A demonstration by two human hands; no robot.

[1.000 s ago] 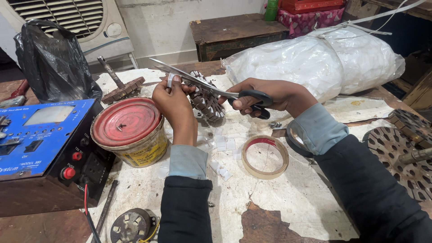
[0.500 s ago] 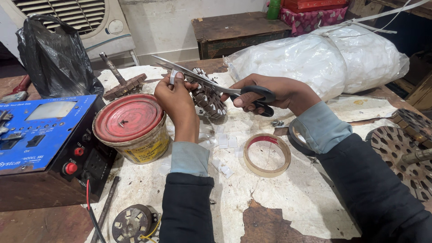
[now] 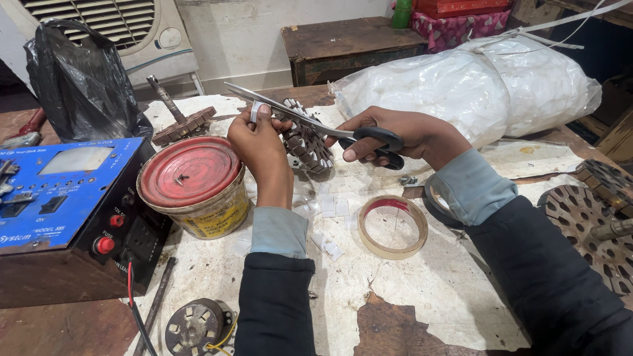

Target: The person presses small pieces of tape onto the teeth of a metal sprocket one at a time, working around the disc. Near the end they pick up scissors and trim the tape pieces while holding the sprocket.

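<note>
My left hand (image 3: 260,142) pinches a small white strip (image 3: 254,112) between thumb and fingers, held up over the bench. My right hand (image 3: 412,135) grips black-handled scissors (image 3: 310,118), whose long blades reach left and meet the strip at my left fingertips. Just behind and below the blades lies a round slotted metal core (image 3: 306,142) with white slips in its slots. Several small cut white pieces (image 3: 326,217) lie on the bench under my wrists.
A tin with a red lid (image 3: 191,181) stands left of my left arm, beside a blue-topped electrical box (image 3: 62,198). A tape roll (image 3: 393,226), black bag (image 3: 79,86), white plastic bundle (image 3: 475,86), perforated metal discs (image 3: 593,217) and a small motor part (image 3: 194,326) surround the worktop.
Both hands stay in nearly the same pose with scissors at the strip; the view has shifted slightly, nothing else has visibly moved.
</note>
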